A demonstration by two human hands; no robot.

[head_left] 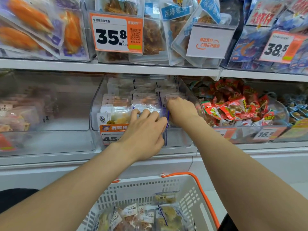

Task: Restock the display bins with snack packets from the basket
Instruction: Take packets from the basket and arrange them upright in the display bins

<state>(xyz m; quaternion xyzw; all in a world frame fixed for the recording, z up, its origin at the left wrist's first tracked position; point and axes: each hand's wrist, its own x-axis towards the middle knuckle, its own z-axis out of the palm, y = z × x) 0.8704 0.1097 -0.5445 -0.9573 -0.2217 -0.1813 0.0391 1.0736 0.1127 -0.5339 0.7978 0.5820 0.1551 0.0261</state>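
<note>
Together, left hand (pixel 144 130) and right hand (pixel 182 110) clutch snack packets (pixel 145 102) in the clear bin (pixel 180 137), red sweets (pixel 233 107) alongside, basket (pixel 189 198) below.

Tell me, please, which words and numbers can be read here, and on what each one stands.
"35.8": upper middle price tag.
"38.5": upper right price tag.
"45": middle bin tag, rest hidden by the left hand.
"16.": lower right tag, rest blurred.
White sign, packets: Chinese print too blurred to read.
</note>
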